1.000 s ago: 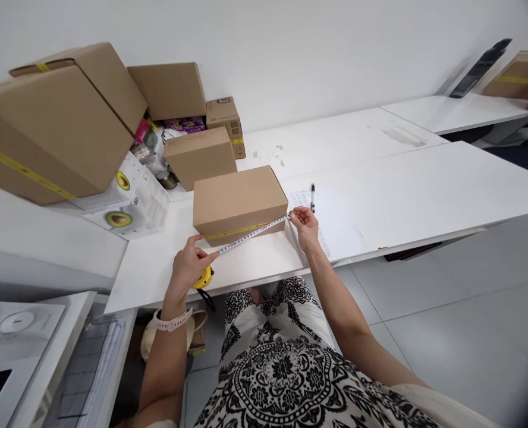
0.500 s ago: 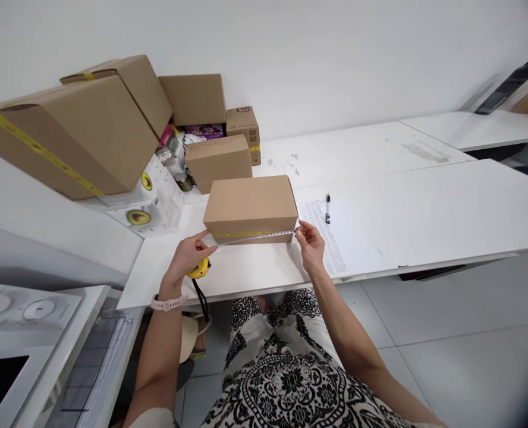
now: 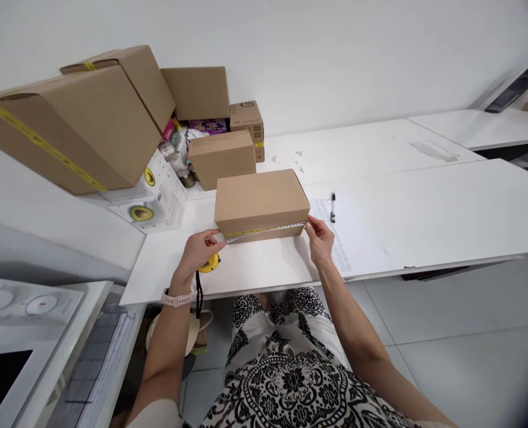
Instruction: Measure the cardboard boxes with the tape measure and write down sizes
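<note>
A closed brown cardboard box with a yellow strip along its front lies on the white table. A measuring tape's blade is stretched along the box's front face. My left hand grips the yellow tape case at the box's left corner, its black strap hanging over the table edge. My right hand pinches the tape's end at the box's right corner.
A printed sheet and a black pen lie right of the box. Several larger cardboard boxes, a white avocado-print carton and a smaller brown box crowd the back left. A white appliance stands at lower left.
The tape went from slanting across the table in front of the box to lying flat against the box's front face. Both hands shifted slightly toward the box; the view moved too.
</note>
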